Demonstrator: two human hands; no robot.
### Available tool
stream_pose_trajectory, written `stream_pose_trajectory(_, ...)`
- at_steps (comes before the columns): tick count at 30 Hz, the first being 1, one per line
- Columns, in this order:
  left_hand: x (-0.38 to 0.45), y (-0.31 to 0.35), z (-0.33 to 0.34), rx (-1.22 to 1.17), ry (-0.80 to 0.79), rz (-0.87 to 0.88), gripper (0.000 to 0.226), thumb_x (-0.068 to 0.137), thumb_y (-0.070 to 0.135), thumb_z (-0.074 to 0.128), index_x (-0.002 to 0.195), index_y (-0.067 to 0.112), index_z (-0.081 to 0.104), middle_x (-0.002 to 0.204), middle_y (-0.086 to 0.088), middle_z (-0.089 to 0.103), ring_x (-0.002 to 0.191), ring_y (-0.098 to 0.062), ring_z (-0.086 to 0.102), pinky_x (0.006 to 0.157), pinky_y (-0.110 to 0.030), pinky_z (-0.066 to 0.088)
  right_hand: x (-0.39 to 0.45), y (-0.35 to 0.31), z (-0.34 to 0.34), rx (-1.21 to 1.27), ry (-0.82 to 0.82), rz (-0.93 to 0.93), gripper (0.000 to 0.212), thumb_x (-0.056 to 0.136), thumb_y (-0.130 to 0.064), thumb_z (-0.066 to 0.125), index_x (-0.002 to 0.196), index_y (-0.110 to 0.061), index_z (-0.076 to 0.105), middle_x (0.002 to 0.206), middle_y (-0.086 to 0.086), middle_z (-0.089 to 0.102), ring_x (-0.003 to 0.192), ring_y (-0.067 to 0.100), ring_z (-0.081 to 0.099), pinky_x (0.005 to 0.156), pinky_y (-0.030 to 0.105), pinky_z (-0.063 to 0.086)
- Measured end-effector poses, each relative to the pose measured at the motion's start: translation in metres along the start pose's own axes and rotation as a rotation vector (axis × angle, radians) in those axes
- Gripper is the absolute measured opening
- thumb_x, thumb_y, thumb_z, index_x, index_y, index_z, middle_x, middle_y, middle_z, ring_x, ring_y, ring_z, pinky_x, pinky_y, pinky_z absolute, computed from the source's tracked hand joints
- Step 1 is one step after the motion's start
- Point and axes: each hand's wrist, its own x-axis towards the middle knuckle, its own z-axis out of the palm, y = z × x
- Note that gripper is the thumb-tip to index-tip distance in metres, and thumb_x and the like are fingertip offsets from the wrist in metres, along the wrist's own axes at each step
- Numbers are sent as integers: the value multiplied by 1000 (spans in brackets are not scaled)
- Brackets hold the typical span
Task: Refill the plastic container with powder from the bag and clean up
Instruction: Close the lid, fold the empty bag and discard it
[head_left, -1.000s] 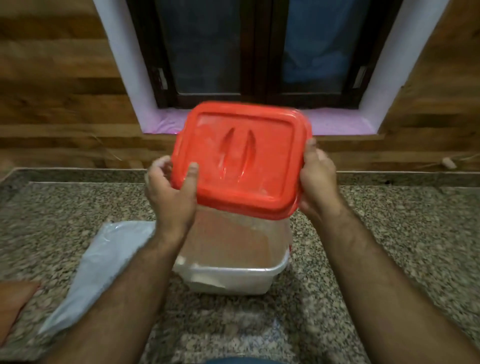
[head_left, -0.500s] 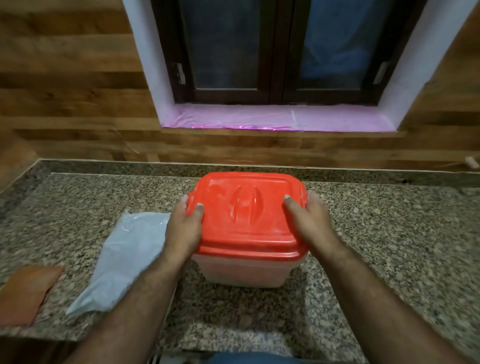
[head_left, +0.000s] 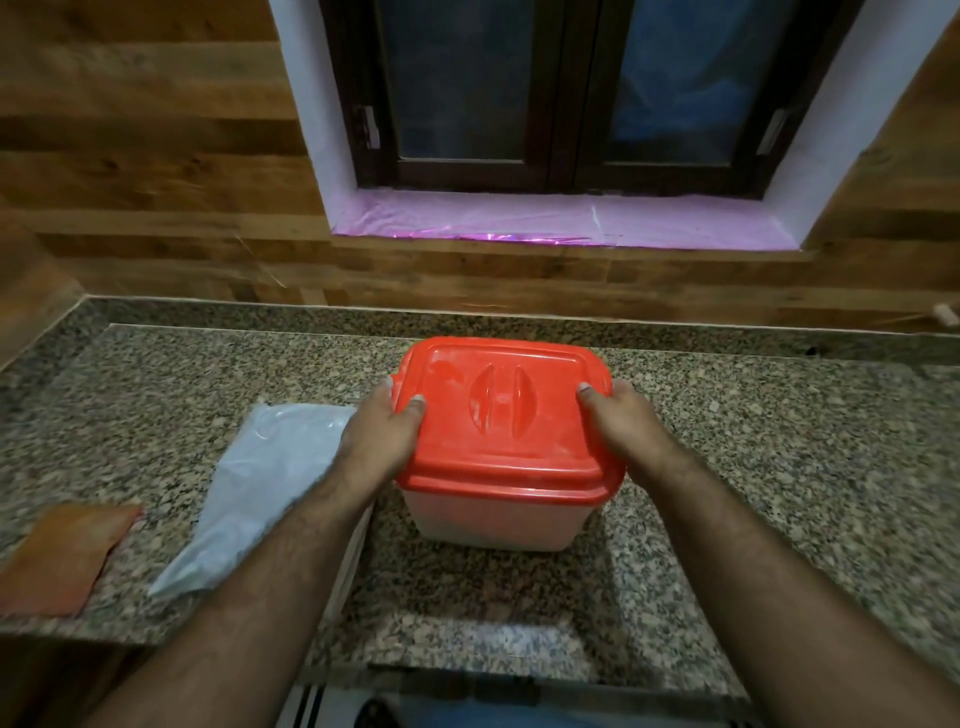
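Observation:
A translucent white plastic container (head_left: 493, 525) stands on the granite counter (head_left: 779, 467), with its red lid (head_left: 498, 415) sitting flat on top. My left hand (head_left: 382, 436) grips the lid's left edge, thumb on top. At the lid's right edge is my right hand (head_left: 626, 426), also with its thumb pressed on top. A flattened pale plastic bag (head_left: 260, 483) lies on the counter just left of the container, partly under my left forearm. The powder inside is hidden by the lid.
An orange-brown cloth (head_left: 62, 556) lies at the counter's front left edge. A wood-panelled wall and a dark-framed window with a pink-lined sill (head_left: 561, 223) rise behind the counter. The counter's front edge runs just below the container.
The lid came down from in front of my face onto the container, both hands still on its sides. The hands have since settled with thumbs pressing on top.

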Motion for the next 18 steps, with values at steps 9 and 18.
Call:
stream_pose_trajectory(9,21,1,-13,-390,-183,-162,44,101,45,70,135,19,66,126,-6,78,105,-20,75,95,-41,59,7,16,-13,357,-166,154,66,90,-57,78,136,-11,65,112,16,81,93,37,82,84,50,67)
stream_pose_trajectory(18,24,-17,-14,-735,-398,-371,57,93,50,80,136,13,73,130,-18,78,123,-37,74,111,-56,56,-6,26,-16,629,-280,269,61,86,-48,84,131,-11,68,119,19,80,109,41,78,98,57,61)
